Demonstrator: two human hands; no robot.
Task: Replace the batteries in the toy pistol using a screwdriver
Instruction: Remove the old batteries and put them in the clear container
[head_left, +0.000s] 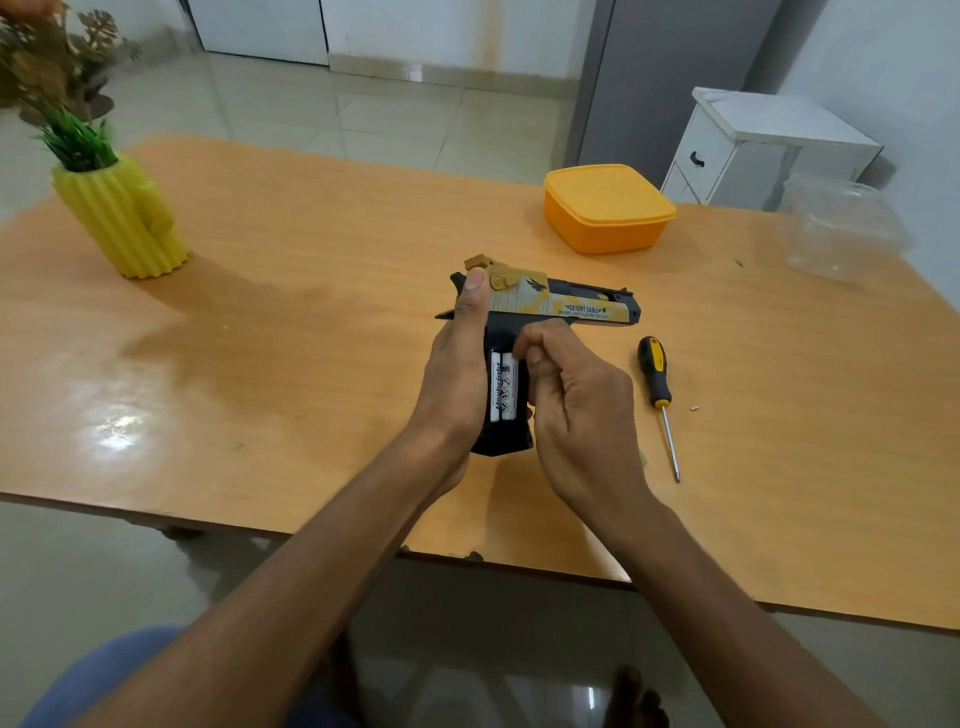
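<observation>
Right now I have the toy pistol (545, 306) held above the middle of the wooden table (311, 312), its barrel pointing to my right and its black grip pointing back toward me. Its battery bay is open on the grip, and two white batteries (503, 385) lie side by side inside it, their printed labels facing up. My left hand (457, 374) wraps the rear of the pistol from the left, with the thumb laid up along the back of the slide near the tan hammer. My right hand (576, 400) sits against the pistol's right side, its fingers curled, the fingertips at the top end of the batteries just under the trigger area; I cannot tell whether they pinch a battery or only press on it. To the right of the pistol a screwdriver (655, 389) with a black and yellow handle lies flat on the table, apart from my hand, with its tip toward me, and a tiny pale speck (694, 408) lies just beyond it. Farther behind the pistol to the right stands a closed orange box (605, 208), and beyond that a clear plastic container (841, 228) near the table's edge. Well to the pistol's left stands a yellow ribbed vase (124, 218) holding plants.
</observation>
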